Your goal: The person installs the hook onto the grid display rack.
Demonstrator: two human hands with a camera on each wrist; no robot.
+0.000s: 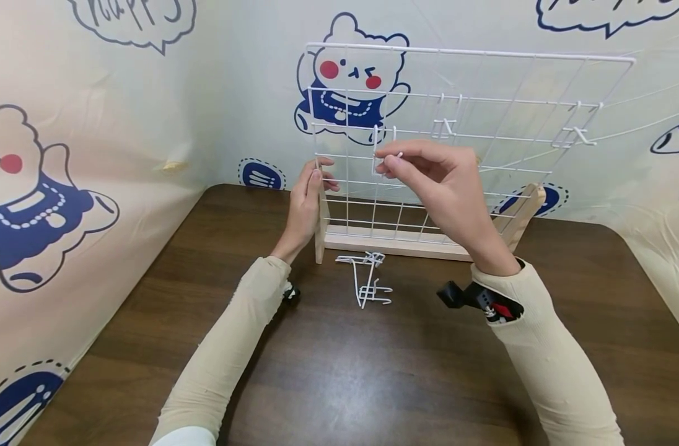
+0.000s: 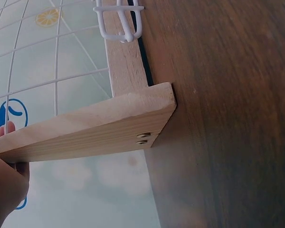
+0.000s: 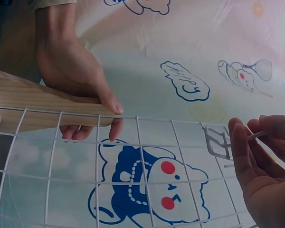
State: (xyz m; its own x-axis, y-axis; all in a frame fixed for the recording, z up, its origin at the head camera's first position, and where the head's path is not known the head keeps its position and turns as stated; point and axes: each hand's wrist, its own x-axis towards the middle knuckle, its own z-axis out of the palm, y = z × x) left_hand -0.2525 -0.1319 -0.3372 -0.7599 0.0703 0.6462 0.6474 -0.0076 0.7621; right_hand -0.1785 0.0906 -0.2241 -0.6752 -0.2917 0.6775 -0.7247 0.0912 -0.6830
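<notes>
My right hand point(image 1: 448, 186) pinches a white wire hook point(image 3: 217, 142) between thumb and fingers, by its prong. This hook lies against the upper left part of a white wire grid panel point(image 1: 468, 52), its top ends at a horizontal wire. With its fingers wrapped round the upper end of the left wooden side post point(image 2: 85, 133), my left hand point(image 1: 304, 198) holds the stand. In the right wrist view its thumb touches the post's tip beside the grid's edge. The grid stands leaning back on a wooden base bar point(image 1: 395, 245).
Two similar hooks hang on the grid, one near the middle point(image 1: 444, 127) and one at the right point(image 1: 577, 133). Several loose white wire hooks point(image 1: 367, 291) lie on the brown table point(image 1: 339, 384) before the stand. A printed cloth point(image 1: 166, 111) hangs behind and beside the table.
</notes>
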